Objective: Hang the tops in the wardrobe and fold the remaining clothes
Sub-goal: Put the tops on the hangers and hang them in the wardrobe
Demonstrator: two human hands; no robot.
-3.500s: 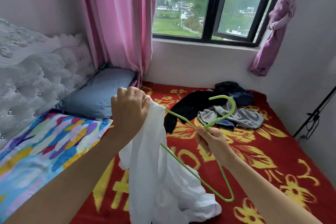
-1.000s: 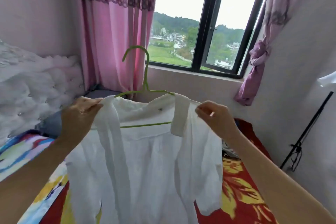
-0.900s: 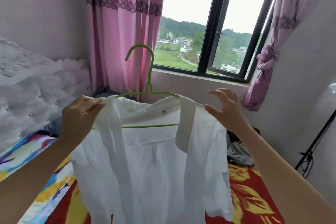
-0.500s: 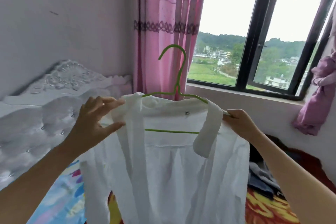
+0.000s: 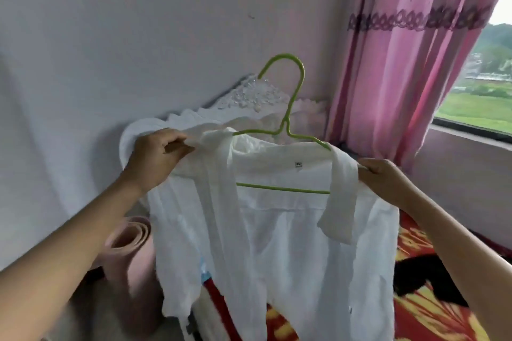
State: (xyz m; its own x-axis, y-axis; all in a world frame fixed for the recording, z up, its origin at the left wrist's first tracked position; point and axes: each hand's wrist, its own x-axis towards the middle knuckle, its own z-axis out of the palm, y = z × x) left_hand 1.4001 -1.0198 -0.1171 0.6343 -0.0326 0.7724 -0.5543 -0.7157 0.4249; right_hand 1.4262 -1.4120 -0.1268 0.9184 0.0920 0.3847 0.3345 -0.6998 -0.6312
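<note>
L hand [image 5: 155, 159] pinching white top [image 5: 277, 243] at shoulder | R hand [image 5: 385, 183] fingers curled, gripping other shoulder + green hanger [image 5: 288, 130] end

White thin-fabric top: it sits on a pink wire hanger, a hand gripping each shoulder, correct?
No. The head view shows the wire hanger is green, not pink. The white top sits on it, left hand and right hand gripping the shoulders.

A pink curtain [image 5: 401, 63] with a darker lace band hangs beside the window [image 5: 482, 91], against a pale wall [image 5: 138, 36]. A white tufted headboard [image 5: 249, 94] stands at that wall, a rolled pink mat [image 5: 133, 266] lower left. A red bedspread [image 5: 432, 315] with yellow flowers lies lower right.
</note>
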